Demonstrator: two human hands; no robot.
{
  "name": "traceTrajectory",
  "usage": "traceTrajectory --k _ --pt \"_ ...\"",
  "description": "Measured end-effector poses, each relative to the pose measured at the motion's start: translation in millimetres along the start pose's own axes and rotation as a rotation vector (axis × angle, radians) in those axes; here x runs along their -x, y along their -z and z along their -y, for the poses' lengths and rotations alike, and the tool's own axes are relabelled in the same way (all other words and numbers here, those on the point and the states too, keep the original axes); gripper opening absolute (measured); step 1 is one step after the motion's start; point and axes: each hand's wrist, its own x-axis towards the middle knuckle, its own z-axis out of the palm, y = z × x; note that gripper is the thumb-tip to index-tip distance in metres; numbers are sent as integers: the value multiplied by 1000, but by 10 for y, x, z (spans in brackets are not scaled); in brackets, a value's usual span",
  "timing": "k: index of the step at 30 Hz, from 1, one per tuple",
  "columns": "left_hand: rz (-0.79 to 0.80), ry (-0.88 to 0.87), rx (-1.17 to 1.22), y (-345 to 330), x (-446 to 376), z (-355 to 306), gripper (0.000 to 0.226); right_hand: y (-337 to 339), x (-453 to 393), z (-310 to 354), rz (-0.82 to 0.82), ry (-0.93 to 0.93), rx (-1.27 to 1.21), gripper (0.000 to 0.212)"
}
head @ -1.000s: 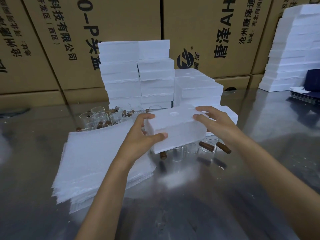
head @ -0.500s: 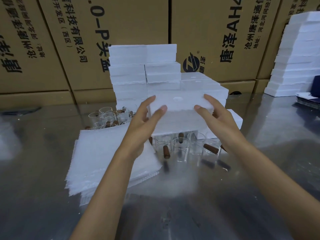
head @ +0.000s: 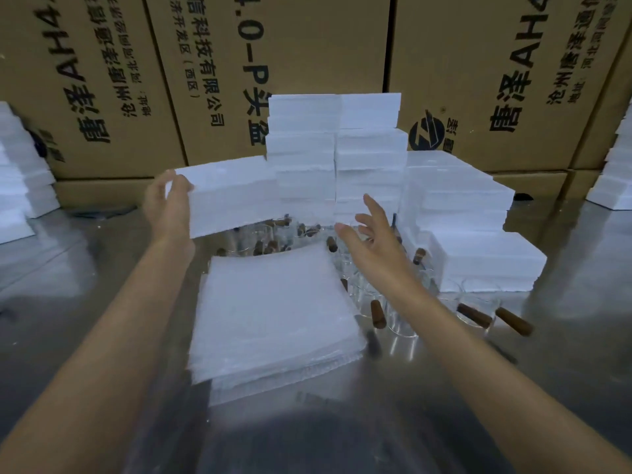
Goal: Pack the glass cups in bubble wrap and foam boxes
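Observation:
My left hand [head: 167, 205] grips the left end of a white foam box [head: 232, 196] and holds it up above the table, left of the centre foam stacks. My right hand [head: 372, 237] hovers with fingers spread, touching nothing, over clear glass cups with brown wooden handles [head: 393, 302]. More of these cups [head: 273, 237] stand behind a stack of bubble wrap sheets [head: 277, 313] that lies on the table in front of me.
Foam box stacks [head: 335, 155] rise at centre, with lower ones [head: 478, 234] to the right and others at the far left [head: 20, 186] and far right edges. Large cardboard cartons [head: 307, 46] wall the back. The steel table [head: 342, 422] is reflective.
The foam box went up and to the left, now carried by my left hand alone. My right hand let go of it and opened above the cups. The view shifted left.

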Motion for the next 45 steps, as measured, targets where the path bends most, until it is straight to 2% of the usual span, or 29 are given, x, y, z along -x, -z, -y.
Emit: traceTrajectory --k 7,13,15,18,20,22,25,27,34,37,39,41,43,45 --pt "-186 59 -160 813 -900 369 27 -181 -130 -354 -27 -63 31 68" --pt "-47 179 -407 1126 -1201 780 42 -212 -150 -505 -27 -77 52 59" --pt "0 99 -567 1137 -1226 843 45 -217 -140 -516 -14 -72 75 57" --pt "-94 -158 -952 1066 -1183 868 43 -215 -123 -508 -3 -54 93 51" --pt "-74 -317 -1071 940 -1044 846 37 -219 -110 -499 3 -49 108 48" --pt "50 -398 -1106 811 -898 893 26 -226 -86 -490 -5 -35 129 44" --pt "188 -363 -1177 677 -778 996 24 -231 -56 -490 -20 6 147 33" --pt "243 -307 -1219 619 -815 1024 31 -230 -44 -502 -24 32 154 28" --pt "308 -82 -1235 676 -1199 944 50 -205 -42 -560 -33 81 175 32" --pt "353 -29 -1253 696 -1268 852 67 -170 -50 -578 -48 85 198 31" --pt "345 -49 -1268 657 -1232 817 76 -126 -65 -586 -67 75 200 31" --pt "296 -118 -1289 557 -1143 784 76 -78 -72 -577 -90 68 174 31" --pt "291 -231 -1304 374 -982 712 63 -27 -72 -551 -110 73 156 31" --pt "362 -340 -1284 116 -736 582 46 25 -63 -508 -122 75 155 32"
